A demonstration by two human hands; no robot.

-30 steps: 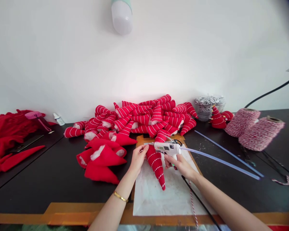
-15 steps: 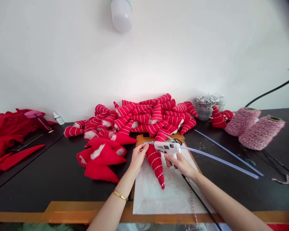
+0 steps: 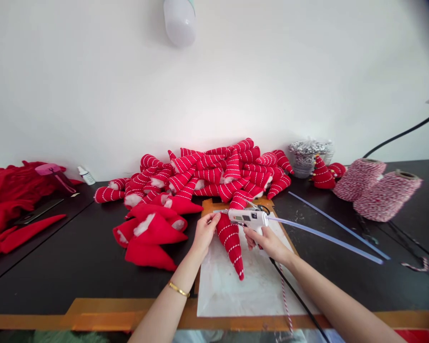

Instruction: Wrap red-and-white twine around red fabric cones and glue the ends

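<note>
While the right hand (image 3: 267,244) grips a hot glue gun (image 3: 246,218), the left hand (image 3: 206,233) pinches the top of a red striped cloth cone (image 3: 230,250) just beside the gun.

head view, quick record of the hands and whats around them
left hand: grips wide end of red felt cone with white stitched stripes
right hand: holds white hot glue gun
beneath: white sheet
nearby: long translucent blue glue sticks, heap of red striped felt cones, red-and-white twine spools
</note>
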